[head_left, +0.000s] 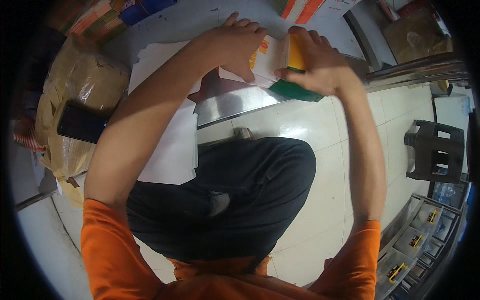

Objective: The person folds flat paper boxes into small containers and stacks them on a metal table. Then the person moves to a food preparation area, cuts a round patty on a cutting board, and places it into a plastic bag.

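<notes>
Worktop (185, 20), grey with a shiny metal edge, fills the top of the frame. At left, a brown wrapped package (90, 75) sits beside white sheets (167, 150) reaching past that edge over the dark trousers (240, 185); what props their lower end is hidden. The printed stack (271, 55), white, yellow and green, is at upper centre by the metal edge, held between both hands, seemingly to keep it from slipping. The left hand (237, 47) has its fingers spread over the white end, thumb apart; the right hand (322, 65) pinches the yellow part between fingers and thumb, probably for firm grip. A black phone (80, 122) lies against the package, apparently a handy spot.
</notes>
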Demonstrator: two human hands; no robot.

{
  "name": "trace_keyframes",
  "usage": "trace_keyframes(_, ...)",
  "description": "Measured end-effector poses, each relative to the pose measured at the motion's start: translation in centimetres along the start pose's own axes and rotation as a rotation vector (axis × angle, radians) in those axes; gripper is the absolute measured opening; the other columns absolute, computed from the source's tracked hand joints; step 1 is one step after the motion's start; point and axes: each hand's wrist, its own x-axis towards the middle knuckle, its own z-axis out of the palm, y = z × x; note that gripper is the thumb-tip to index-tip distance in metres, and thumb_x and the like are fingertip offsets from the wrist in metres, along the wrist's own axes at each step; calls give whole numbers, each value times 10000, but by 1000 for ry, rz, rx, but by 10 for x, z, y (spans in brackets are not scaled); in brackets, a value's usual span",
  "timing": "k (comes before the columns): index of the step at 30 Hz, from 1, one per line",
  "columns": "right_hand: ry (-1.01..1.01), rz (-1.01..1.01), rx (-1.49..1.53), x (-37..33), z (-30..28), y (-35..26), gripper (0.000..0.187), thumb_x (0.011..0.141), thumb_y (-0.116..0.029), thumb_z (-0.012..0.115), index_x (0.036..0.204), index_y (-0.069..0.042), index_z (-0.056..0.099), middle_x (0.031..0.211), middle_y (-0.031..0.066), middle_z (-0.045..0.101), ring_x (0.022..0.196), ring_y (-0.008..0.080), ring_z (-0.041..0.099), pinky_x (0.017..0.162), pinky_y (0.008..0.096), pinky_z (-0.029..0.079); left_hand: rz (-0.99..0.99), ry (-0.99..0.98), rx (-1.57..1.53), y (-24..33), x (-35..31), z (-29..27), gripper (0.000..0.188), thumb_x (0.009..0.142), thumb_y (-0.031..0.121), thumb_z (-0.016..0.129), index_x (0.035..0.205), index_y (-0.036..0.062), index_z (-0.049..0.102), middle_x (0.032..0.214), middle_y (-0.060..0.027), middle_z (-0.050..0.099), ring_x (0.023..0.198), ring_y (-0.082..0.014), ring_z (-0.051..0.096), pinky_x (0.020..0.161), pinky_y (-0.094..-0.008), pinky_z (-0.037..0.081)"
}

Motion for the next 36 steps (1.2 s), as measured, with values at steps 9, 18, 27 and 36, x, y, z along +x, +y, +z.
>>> trace_keyframes(9, 159, -85, -49, -5, 29, 17, 902, 747, -708, 706, 1472, -220, 482, 1390, 150, 549, 1293, 415, 526, 1032, 555, 483, -89, 50, -151, 2, 3, 27, 1185, 573, 475, 893, 1509, 10, 334, 1428, -232, 485, 1370, -372, 443, 1174, -467, 324)
trace_keyframes(18, 163, 19, -124, 14, 43, 0, 659, 923, -651, 514, 1482, -303, 495, 1531, 98, 474, 1429, 367, 420, 1088, 652, 387, -264, 228, -296, 18, -13, 65, 1194, 639, 534, 839, 1538, -18, 279, 1526, -277, 372, 1448, -430, 328, 1202, -523, 253)
trace_keyframes(27, 345, 235, -188, -19, 57, -44, 680, 912, -603, 583, 1499, -276, 481, 1579, 53, 447, 1466, 407, 371, 1015, 696, 403, -470, 619, -299, 64, -160, 47, 1046, 766, 458, 824, 1489, -107, 321, 1524, -324, 365, 1436, -468, 330, 1180, -527, 279)
trace_keyframes(36, 260, 178, -114, -22, 31, -42, 776, 924, -612, 598, 1556, -216, 386, 1611, 117, 375, 1497, 401, 307, 1122, 660, 321, -847, 484, -506, 70, -240, 66, 1051, 736, 431, 833, 1481, -117, 334, 1383, -339, 518, 1313, -448, 502, 1131, -504, 354)
